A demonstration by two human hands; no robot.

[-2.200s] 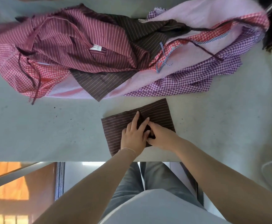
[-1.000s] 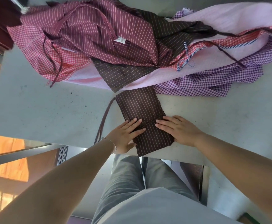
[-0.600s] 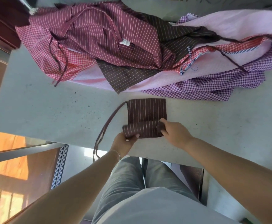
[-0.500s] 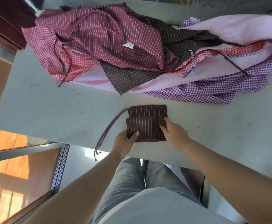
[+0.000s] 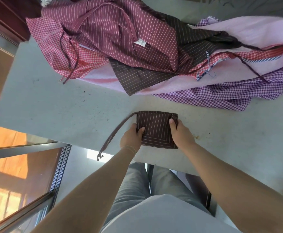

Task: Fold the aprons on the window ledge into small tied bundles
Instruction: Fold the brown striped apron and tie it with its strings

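- Grey stone window ledge (image 5: 56,108) fills mid frame; window frame and glass at lower left, person's grey trousers at bottom centre.
- Pile of unfolded aprons (image 5: 154,52) across top of frame: maroon striped, red check, pink, purple check, dark brown striped, all overlapping.
- Folded brown striped apron (image 5: 156,128) lies flat as a small square at centre, near ledge's front edge, apart from the pile.
- Apron tie strap (image 5: 115,133) runs from the square's upper left corner down-left, end dangling over ledge edge.
- Left hand (image 5: 130,137) grips square's left edge, thumb on top.
- Right hand (image 5: 181,132) grips right edge, thumb on top, fingers curled around bunched cloth.
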